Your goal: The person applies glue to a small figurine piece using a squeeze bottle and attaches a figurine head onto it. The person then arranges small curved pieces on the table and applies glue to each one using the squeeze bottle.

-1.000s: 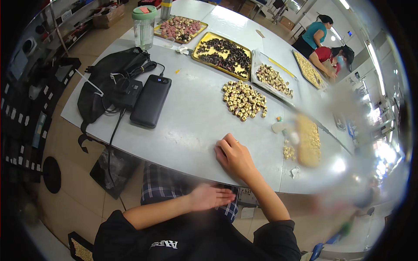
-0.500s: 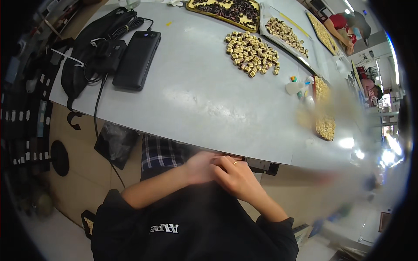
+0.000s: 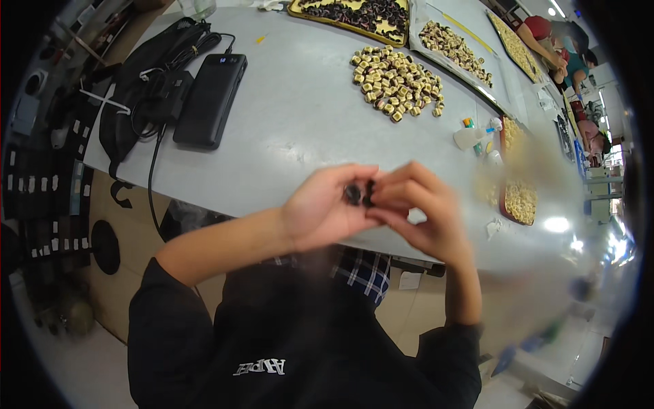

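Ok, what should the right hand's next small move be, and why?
I'd probably have the right hand lift the dark piece at its fingers straight up: the left hand is palm up with another dark piece close by, which a sideways move might knock.

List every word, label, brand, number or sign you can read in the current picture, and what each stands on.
Black shirt: large white lettering on the front; wording not copied out.
Black power bank: small lit display, too small and blurred to read.
White tags on the black rack: too small to read.
Dark pieces being handled: no text visible.
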A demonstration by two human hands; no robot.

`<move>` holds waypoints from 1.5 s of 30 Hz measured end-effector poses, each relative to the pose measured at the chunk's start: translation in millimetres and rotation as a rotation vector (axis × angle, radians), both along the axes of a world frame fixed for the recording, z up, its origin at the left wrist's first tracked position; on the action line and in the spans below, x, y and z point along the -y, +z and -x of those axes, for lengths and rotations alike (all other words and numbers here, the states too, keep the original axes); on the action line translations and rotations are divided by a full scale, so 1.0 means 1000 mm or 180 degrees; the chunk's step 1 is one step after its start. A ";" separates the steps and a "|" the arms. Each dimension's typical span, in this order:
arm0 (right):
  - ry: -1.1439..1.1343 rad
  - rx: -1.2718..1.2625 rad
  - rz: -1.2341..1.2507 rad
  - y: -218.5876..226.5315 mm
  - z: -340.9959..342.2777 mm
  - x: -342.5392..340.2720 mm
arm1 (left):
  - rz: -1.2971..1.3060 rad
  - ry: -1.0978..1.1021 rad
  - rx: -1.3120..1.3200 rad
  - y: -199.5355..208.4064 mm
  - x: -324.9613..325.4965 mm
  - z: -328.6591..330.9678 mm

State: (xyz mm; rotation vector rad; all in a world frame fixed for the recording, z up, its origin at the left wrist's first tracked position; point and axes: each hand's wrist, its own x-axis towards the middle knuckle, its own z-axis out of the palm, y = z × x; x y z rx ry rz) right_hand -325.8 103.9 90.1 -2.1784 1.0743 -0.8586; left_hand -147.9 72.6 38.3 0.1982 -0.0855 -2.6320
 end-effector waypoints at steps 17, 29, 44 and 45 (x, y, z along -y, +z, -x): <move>-0.0019 0.0188 0.0424 -0.053 0.014 0.062 | 0.0249 0.0010 0.0353 -0.027 0.069 0.013; -0.0133 -0.0543 0.1407 -0.061 0.019 0.058 | 0.0157 -0.0266 0.0359 -0.021 0.065 0.016; -0.0883 0.0473 -0.0668 -0.047 0.004 0.038 | 0.0517 0.0933 0.0337 -0.023 0.076 0.010; -0.0888 0.0476 -0.0665 -0.051 0.002 0.037 | 0.0648 0.1017 0.0371 -0.022 0.077 0.011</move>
